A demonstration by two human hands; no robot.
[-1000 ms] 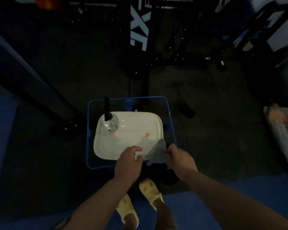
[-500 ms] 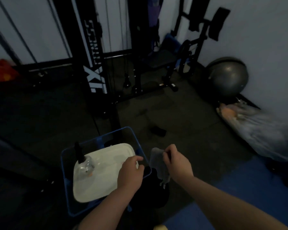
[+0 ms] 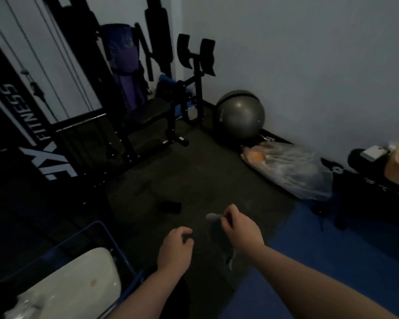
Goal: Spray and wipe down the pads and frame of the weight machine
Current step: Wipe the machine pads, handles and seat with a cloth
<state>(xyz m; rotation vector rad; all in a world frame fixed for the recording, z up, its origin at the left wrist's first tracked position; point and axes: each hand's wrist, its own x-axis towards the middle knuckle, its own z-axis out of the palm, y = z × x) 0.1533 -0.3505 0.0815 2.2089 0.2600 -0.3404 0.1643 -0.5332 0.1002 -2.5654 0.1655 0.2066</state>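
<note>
Right hand [image 3: 241, 229] pinches cloth [image 3: 219, 236], lower centre. Left hand [image 3: 175, 248] loosely curled, empty. Machine [image 3: 148, 116], upper left, looks untouched; spraying and wiping remain. Bottle barely visible in bin [image 3: 97, 236], lower left.

A home gym — weight machine [image 3: 55, 125], bench [image 3: 148, 113], exercise ball [image 3: 240, 113], floor mats [image 3: 332, 261].
</note>
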